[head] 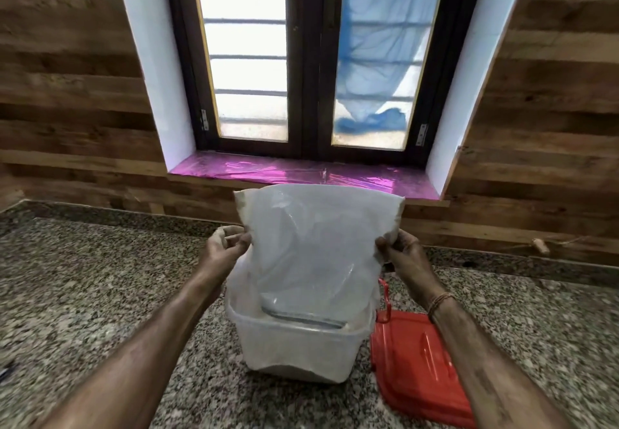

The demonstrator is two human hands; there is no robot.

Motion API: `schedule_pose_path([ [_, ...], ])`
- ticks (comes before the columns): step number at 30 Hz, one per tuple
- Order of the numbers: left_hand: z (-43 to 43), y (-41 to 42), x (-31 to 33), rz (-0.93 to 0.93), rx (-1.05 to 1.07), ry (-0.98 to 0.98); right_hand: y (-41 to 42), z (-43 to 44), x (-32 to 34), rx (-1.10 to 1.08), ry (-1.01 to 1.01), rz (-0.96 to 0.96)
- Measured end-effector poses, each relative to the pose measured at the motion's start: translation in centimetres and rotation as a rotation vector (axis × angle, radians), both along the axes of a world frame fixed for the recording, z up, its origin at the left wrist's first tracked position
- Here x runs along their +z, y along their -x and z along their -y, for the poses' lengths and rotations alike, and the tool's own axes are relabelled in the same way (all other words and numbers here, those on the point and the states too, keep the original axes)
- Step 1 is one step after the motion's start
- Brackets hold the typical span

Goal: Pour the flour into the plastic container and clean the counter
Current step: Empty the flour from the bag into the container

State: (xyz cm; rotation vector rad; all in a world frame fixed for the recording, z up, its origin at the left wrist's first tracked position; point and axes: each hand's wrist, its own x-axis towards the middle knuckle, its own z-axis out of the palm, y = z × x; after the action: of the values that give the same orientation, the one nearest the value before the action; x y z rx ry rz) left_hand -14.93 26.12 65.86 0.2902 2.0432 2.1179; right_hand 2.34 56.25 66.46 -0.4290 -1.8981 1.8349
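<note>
A translucent white plastic flour bag (315, 247) is held upside down over a clear plastic container (298, 348) that stands on the speckled granite counter (100, 277). The bag's lower end hangs inside the container's rim. My left hand (224, 249) pinches the bag's left edge and my right hand (402, 254) pinches its right edge, both above the container. Pale flour shows low in the container. Both hands are dusted with flour.
A red lid (418, 365) lies flat on the counter just right of the container. A wooden-panelled wall and a window with a shiny pink sill (301, 172) rise behind the counter. A small wooden peg (540, 246) sticks out at the far right.
</note>
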Motion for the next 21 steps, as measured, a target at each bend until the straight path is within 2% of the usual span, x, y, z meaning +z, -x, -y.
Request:
schedule_pose_path([
  [2,-0.4,0.9,-0.4,0.059,-0.003,0.026,0.1,-0.2,-0.3,0.010,-0.009,0.000],
  [12,-1.8,2.3,-1.4,0.278,-0.066,-0.117,-0.1,-1.2,-1.8,0.038,0.027,0.031],
  [18,-1.6,3.0,-1.0,0.013,0.127,-0.041,0.1,-1.9,-1.9,-0.174,-0.046,-0.012],
  [21,-1.3,2.2,-0.5,-0.071,0.158,-0.001,0.8,-1.8,-2.0,-0.292,-0.100,-0.043],
])
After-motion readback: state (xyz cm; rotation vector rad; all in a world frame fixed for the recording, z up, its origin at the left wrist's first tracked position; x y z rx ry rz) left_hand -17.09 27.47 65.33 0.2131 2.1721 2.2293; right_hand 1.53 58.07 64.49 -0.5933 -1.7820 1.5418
